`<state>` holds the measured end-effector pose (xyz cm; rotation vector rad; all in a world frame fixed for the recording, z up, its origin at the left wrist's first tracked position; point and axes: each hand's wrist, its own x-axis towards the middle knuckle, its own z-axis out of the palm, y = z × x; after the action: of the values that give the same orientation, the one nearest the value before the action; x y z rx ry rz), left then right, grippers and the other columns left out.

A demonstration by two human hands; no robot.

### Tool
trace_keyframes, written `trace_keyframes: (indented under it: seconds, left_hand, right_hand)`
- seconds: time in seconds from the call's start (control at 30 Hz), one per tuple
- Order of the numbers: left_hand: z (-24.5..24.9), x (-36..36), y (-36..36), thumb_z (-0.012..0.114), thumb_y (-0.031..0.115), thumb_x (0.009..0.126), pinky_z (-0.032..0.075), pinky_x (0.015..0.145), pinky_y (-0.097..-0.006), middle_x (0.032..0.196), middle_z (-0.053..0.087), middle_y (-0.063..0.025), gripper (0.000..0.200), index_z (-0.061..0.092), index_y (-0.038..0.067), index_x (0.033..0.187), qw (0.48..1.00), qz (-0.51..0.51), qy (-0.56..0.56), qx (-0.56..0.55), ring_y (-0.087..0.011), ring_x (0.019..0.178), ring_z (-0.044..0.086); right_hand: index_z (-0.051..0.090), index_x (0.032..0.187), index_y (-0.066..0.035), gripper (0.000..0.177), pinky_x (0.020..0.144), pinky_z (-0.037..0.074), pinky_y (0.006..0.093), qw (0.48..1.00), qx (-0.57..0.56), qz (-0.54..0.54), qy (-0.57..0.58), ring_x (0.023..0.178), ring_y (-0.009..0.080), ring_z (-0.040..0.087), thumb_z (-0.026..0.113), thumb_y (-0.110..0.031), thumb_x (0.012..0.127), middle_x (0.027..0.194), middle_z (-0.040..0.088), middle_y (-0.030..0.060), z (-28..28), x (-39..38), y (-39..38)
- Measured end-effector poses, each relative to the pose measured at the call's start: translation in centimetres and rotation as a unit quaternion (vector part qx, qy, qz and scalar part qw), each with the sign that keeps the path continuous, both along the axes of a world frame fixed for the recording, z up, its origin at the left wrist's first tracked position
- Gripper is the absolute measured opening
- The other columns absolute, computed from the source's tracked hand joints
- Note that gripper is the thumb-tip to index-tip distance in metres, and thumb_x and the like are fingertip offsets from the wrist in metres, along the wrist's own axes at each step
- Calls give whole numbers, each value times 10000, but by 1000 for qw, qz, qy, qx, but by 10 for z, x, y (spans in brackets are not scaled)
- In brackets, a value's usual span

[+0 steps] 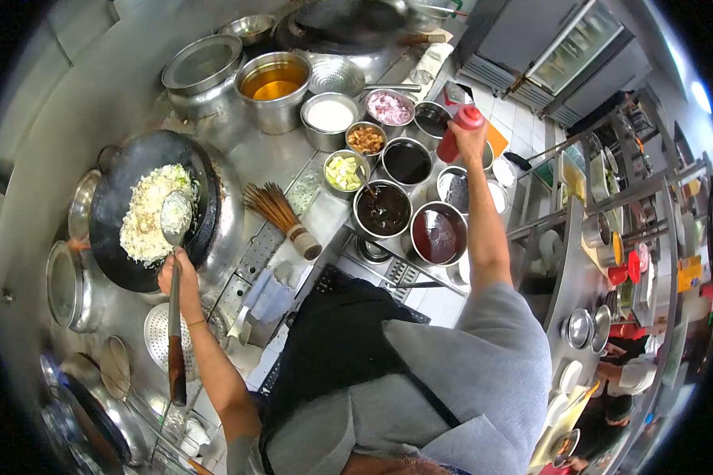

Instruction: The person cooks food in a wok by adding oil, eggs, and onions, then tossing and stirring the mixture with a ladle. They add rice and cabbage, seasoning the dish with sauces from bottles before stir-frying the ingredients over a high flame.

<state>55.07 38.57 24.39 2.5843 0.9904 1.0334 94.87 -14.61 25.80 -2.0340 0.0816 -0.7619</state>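
Observation:
My left hand [181,279] is closed round the handle of a ladle [176,336], near the front rim of a black wok [115,257]. The ladle's bowl lies over pale, rice-like food with green bits [146,210] heaped in the wok, and some of that food sits in the bowl. On the other side, my right hand [470,141] grips a red squeeze bottle [449,146] above the sauce pots. Below that arm are a pot of dark red liquid [439,233] and a pot of dark sauce [382,209] with a spoon in it.
Bowls of chopped onion [390,106] and pale green pieces [344,172] stand between the wok and bottle. Behind are a pot of amber liquid [275,81] and a second wok [342,24]. A bamboo brush [281,215] lies right of the wok. People work at far right.

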Motion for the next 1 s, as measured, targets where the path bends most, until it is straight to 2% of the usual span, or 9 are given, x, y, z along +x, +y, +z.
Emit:
trace_keyframes:
  seconds: [0.2, 0.3, 0.4, 0.43, 0.5, 0.6, 0.73, 0.87, 1.0]
  left_hand:
    - [-3, 0, -2, 564, 300, 863, 469, 601, -434, 652, 610, -223, 346, 681, 11, 712, 991, -8, -69, -114, -351, 610, 630]
    - [-3, 0, -5, 603, 326, 844, 523, 675, -405, 729, 686, -135, 287, 737, 77, 792, 992, 48, -28, -117, -314, 692, 674]
    - [2, 0, -2, 613, 254, 810, 525, 625, -424, 683, 662, -155, 233, 684, 70, 685, 997, 15, 3, -70, -318, 653, 660]
    - [7, 1, -7, 585, 239, 820, 512, 591, -453, 626, 629, -165, 268, 625, 72, 614, 999, 5, 24, 43, -335, 604, 636]
    - [-17, 0, 9, 540, 253, 838, 488, 525, -458, 588, 603, -167, 319, 584, 72, 579, 999, -12, 24, 43, -355, 542, 604]
    - [-22, -2, 10, 524, 288, 860, 484, 539, -435, 614, 598, -121, 257, 601, 93, 709, 991, 18, 125, 39, -303, 570, 614]
    - [-14, -4, 6, 567, 357, 806, 490, 547, -434, 631, 636, -143, 353, 668, 84, 606, 987, -22, 28, -156, -316, 581, 632]
    - [-26, 12, 8, 587, 380, 771, 489, 537, -427, 646, 648, -131, 328, 686, 104, 622, 986, 47, 13, -159, -309, 588, 634]
    - [-17, 11, 4, 611, 360, 590, 487, 531, -452, 612, 636, -149, 268, 693, 106, 610, 994, 5, -11, -107, -319, 583, 637]
  right_hand:
    - [587, 1005, -24, 471, 796, 486, 402, 998, -62, -8, -20, 853, 302, 621, 773, -216, 617, 942, 645, 150, -114, 30, -47]
    - [596, 994, 26, 405, 591, 468, 356, 980, -175, -84, 45, 707, 228, 591, 749, -70, 632, 910, 628, 154, -68, 9, -9]
    - [456, 1296, 67, 611, 917, 474, 360, 969, -169, 101, -149, 1058, 287, 604, 729, -11, 755, 1173, 598, 231, 12, -89, 127]
    - [451, 1308, 67, 582, 1054, 374, 372, 954, 43, 295, -34, 1226, 283, 497, 707, -17, 793, 1324, 501, 222, 15, -120, 172]
    - [467, 1299, 58, 614, 1027, 391, 368, 863, 6, 500, 77, 1148, 269, 543, 745, -43, 761, 1258, 554, 176, 42, -205, 247]
    - [463, 1320, -53, 730, 1054, 338, 413, 663, 16, 745, -71, 1267, 329, 434, 818, -173, 694, 1305, 492, 186, 59, -307, 332]
    - [613, 1031, -42, 367, 1009, 377, 457, 536, 18, 828, -166, 1155, 335, 527, 736, -68, 685, 1164, 588, 148, 36, -352, 422]
    - [549, 871, -43, 177, 838, 380, 384, 617, 40, 778, -112, 913, 275, 512, 628, -173, 782, 941, 563, 98, 36, -312, 474]
    - [469, 681, -54, 357, 633, 359, 344, 729, 97, 678, -5, 684, 217, 450, 589, -346, 847, 713, 488, 74, 107, -241, 520]
